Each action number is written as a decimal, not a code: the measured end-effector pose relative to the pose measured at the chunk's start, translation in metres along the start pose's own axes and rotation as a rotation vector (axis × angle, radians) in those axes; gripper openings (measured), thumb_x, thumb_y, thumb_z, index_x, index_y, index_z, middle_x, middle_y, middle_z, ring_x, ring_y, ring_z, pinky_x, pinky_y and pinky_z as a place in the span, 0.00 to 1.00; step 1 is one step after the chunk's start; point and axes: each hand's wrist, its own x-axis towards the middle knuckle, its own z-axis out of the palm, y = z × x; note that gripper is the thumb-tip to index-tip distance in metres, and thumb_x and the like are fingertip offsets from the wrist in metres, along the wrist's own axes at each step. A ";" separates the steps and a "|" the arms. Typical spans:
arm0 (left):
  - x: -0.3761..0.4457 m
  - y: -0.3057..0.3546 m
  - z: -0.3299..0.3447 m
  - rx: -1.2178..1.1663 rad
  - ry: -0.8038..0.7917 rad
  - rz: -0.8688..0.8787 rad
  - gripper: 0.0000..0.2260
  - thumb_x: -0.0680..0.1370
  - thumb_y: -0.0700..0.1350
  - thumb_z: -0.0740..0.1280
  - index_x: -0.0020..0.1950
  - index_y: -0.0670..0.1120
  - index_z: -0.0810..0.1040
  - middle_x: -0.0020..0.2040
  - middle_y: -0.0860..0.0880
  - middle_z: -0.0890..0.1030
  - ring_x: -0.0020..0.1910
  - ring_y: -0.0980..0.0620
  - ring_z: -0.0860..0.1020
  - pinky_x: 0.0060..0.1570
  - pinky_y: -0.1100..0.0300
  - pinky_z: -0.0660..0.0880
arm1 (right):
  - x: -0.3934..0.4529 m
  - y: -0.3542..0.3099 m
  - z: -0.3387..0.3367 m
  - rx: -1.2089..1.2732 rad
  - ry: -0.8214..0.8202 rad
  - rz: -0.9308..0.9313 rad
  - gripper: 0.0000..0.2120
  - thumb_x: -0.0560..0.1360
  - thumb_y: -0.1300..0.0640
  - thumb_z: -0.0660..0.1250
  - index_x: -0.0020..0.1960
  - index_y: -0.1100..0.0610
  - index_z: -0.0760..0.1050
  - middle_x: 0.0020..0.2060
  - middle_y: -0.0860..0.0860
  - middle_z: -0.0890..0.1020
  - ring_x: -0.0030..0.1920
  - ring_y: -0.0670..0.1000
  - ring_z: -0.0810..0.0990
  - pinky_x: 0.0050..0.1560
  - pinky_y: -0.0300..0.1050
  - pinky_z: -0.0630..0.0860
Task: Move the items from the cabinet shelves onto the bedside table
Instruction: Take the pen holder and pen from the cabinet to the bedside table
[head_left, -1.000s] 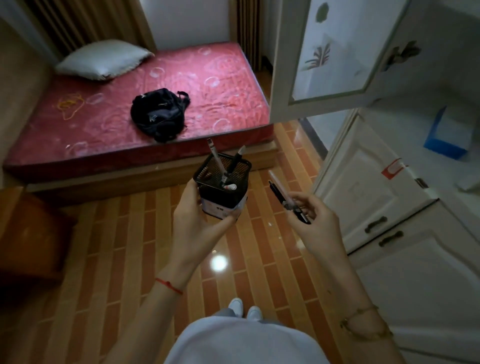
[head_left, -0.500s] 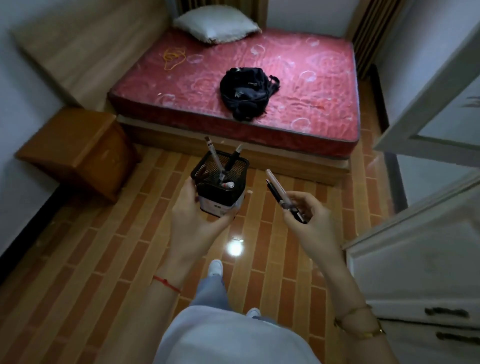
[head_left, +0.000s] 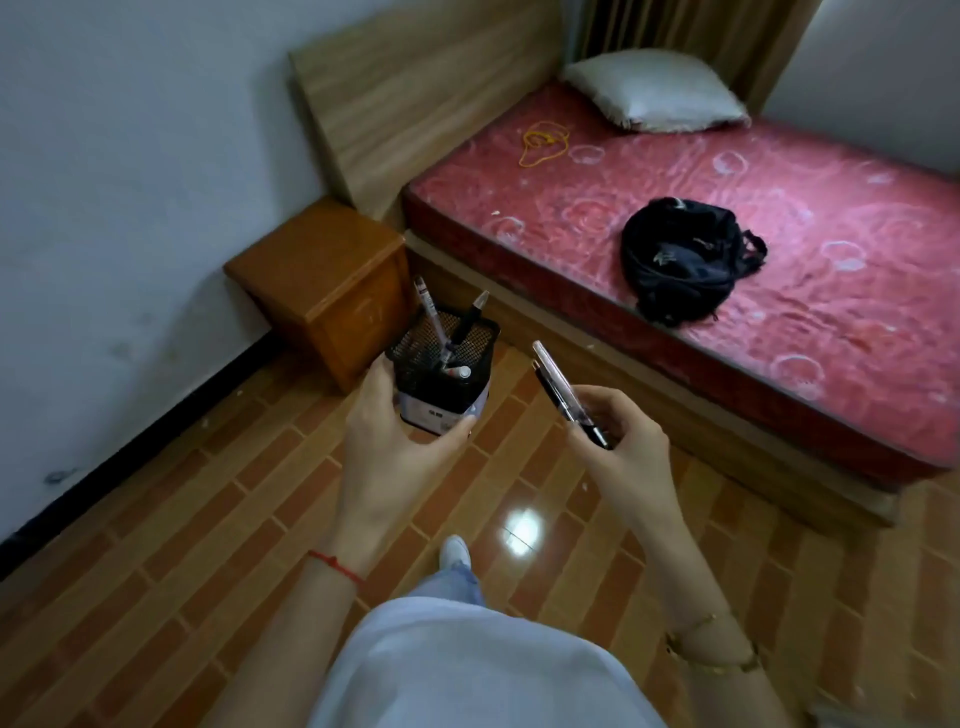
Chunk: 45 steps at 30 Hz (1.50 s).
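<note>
My left hand (head_left: 395, 441) grips a black mesh pen holder (head_left: 441, 374) from below, held upright at chest height with a few pens standing in it. My right hand (head_left: 618, 441) is closed on two pens (head_left: 563, 392), one clear and one black, that point up and to the left. The wooden bedside table (head_left: 322, 275) stands ahead and left, in the corner between the white wall and the bed. Its top looks bare. Both hands are a short way in front of it. The cabinet is out of view.
A bed with a red mattress (head_left: 727, 218) fills the right side, with a black backpack (head_left: 685, 260), a white pillow (head_left: 654, 93) and a yellow cord (head_left: 543, 143) on it. A wooden headboard (head_left: 415, 93) leans on the wall. Tiled floor (head_left: 208, 519) lies between me and the table.
My view has swung left, away from the white cabinet, which has left the frame. The bedside table now sits nearer and more central. Both hands keep their hold unchanged.
</note>
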 end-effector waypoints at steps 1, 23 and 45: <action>0.020 -0.008 -0.009 0.017 0.018 0.004 0.30 0.69 0.45 0.79 0.68 0.50 0.71 0.62 0.56 0.77 0.64 0.58 0.75 0.60 0.67 0.72 | 0.021 -0.007 0.014 0.001 -0.015 -0.014 0.16 0.72 0.63 0.69 0.56 0.49 0.78 0.46 0.41 0.82 0.45 0.45 0.81 0.42 0.43 0.80; 0.361 -0.180 -0.057 0.208 0.478 -0.246 0.30 0.66 0.47 0.79 0.66 0.47 0.72 0.60 0.53 0.80 0.60 0.54 0.79 0.56 0.51 0.78 | 0.451 -0.053 0.236 -0.067 -0.442 -0.176 0.14 0.71 0.63 0.69 0.54 0.49 0.78 0.45 0.43 0.83 0.47 0.42 0.80 0.46 0.36 0.76; 0.634 -0.452 -0.144 0.121 0.830 -0.597 0.31 0.68 0.45 0.79 0.67 0.51 0.71 0.61 0.55 0.77 0.62 0.61 0.74 0.59 0.65 0.75 | 0.778 -0.075 0.621 -0.266 -0.865 -0.261 0.13 0.72 0.63 0.70 0.56 0.55 0.76 0.45 0.47 0.80 0.41 0.39 0.78 0.34 0.25 0.72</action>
